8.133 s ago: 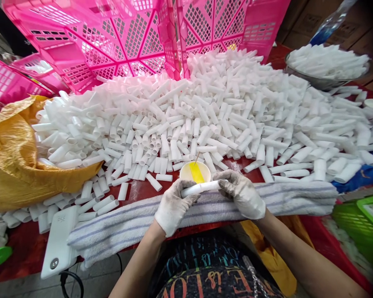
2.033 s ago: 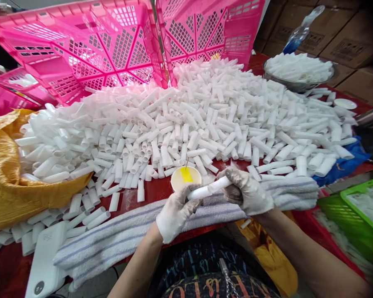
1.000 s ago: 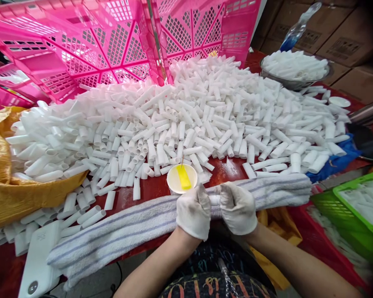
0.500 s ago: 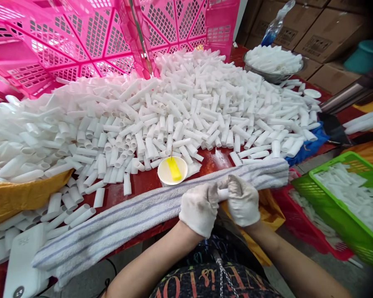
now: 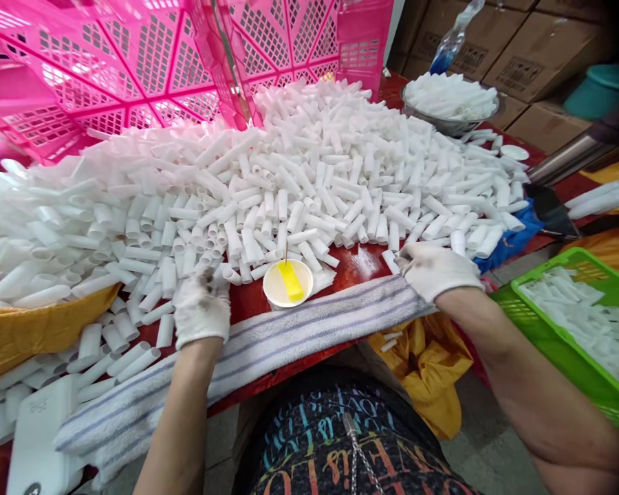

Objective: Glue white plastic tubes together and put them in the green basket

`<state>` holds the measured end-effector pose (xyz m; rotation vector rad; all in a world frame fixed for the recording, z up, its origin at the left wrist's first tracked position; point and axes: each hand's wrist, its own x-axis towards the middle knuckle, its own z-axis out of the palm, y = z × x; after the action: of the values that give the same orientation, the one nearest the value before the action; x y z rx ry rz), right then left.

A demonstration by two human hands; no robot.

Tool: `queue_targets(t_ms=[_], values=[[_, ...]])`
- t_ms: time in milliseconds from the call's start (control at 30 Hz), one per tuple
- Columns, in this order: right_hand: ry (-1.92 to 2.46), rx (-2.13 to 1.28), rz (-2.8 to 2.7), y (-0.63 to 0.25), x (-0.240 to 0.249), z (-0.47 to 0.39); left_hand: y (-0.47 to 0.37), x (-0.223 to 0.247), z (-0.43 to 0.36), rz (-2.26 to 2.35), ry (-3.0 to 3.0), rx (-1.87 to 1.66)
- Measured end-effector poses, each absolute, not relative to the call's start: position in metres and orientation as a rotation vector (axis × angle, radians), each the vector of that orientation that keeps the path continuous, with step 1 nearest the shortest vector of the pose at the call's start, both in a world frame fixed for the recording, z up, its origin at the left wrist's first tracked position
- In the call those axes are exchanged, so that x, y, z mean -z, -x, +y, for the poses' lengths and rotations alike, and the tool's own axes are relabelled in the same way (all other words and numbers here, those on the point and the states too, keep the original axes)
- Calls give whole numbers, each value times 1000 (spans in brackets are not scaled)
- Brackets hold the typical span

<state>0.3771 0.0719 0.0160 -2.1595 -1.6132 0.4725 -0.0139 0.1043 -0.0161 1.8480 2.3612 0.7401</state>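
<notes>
A big heap of short white plastic tubes (image 5: 309, 165) covers the table. My left hand (image 5: 202, 308), in a smudged white glove, is at the heap's front edge with its fingers curled in; whatever they hold is hidden. On the other side, my gloved right hand (image 5: 438, 269) has its fingertips closed at the end of a loose white tube (image 5: 390, 261) lying on the table. Between the hands stands a small white paper cup (image 5: 271, 294) with a yellow strip (image 5: 290, 282) and a thin stick in it. A striped towel (image 5: 309, 324) runs along the table edge under my wrists.
Pink plastic crates (image 5: 155, 62) stand behind the heap. A metal bowl (image 5: 443, 124) of tubes sits at the back right. Low on the right is a green basket (image 5: 562, 265) holding white pieces. A white box-shaped device (image 5: 41, 433) lies at the left front, near a yellow sack (image 5: 46, 323).
My hands were together over the towel, gripping a white tube. They have parted, left hand going left and right hand going right, both to the heap's edge. That tube is no longer between them.
</notes>
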Motion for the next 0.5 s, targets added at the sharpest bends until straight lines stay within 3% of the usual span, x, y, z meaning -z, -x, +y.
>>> queue_targets(t_ms=[133, 500], values=[[2650, -311, -1897, -344, -18, 94, 5, 28, 104, 2307, -1974, -641], [2658, -311, -1854, -336, -1, 106, 18, 33, 89, 2213, -1800, -794]])
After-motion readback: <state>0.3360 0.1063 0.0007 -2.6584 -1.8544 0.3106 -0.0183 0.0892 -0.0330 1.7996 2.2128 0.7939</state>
